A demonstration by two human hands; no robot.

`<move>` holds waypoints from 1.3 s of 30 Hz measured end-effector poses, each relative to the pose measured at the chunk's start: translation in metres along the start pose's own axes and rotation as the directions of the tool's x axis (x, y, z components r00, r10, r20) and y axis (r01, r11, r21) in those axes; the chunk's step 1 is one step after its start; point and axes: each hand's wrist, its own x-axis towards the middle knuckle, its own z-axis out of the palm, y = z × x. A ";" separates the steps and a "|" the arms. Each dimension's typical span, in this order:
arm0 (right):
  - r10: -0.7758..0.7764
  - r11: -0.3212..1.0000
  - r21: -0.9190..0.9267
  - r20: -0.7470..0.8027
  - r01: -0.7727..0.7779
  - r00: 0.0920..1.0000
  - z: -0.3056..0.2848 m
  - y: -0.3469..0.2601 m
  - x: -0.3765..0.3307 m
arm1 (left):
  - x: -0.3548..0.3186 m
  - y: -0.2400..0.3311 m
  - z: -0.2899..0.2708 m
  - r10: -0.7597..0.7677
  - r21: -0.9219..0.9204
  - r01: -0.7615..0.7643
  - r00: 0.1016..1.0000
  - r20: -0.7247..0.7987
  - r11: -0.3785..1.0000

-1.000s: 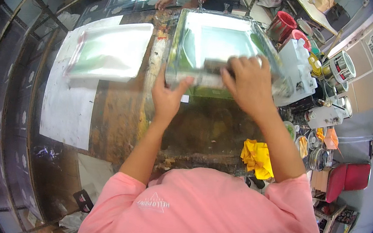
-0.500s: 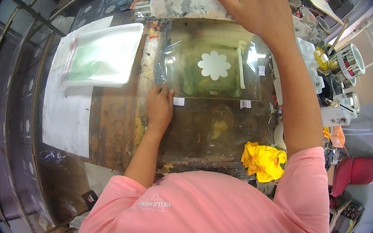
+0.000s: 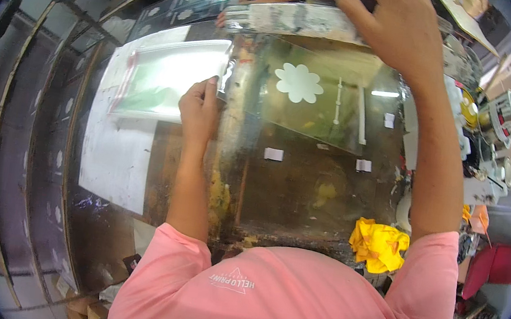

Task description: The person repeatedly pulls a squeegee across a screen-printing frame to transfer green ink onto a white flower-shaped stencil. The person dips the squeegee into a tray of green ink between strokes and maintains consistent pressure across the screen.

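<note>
Worktable (image 3: pixel 293 193), lettered shirt (image 3: pixel 289 297), clear sheet (image 3: pixel 312 112)

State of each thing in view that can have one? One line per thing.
Clear sheet: lying askew, left side lifted
Left hand: shut, pinching the sheet's edge
Frame: raised
Right hand: at the frame, grip partly hidden
Plastic pack: lying flat
White paper: flat, partly covered by the pack
Yellow cloth: crumpled
Silver can: open or closed, can't tell
</note>
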 end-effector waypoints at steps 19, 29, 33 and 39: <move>-0.003 0.992 -0.124 0.035 0.008 0.999 0.010 0.005 -0.017 | 0.026 -0.158 -0.089 0.260 0.733 -0.087 0.957 -0.126 0.675; 0.023 0.999 -0.049 0.097 -0.019 0.995 0.008 0.010 -0.008 | -0.007 -0.128 -0.066 -0.045 0.715 -0.193 0.953 0.300 0.671; -0.026 0.995 -0.093 0.035 0.029 0.999 0.009 0.008 -0.012 | 0.028 -0.107 -0.084 -0.052 0.519 -0.091 0.966 0.254 0.850; 0.015 0.997 -0.070 0.025 -0.013 1.000 0.004 -0.001 -0.007 | 0.006 -0.041 -0.036 0.081 0.452 -0.383 0.827 0.556 0.806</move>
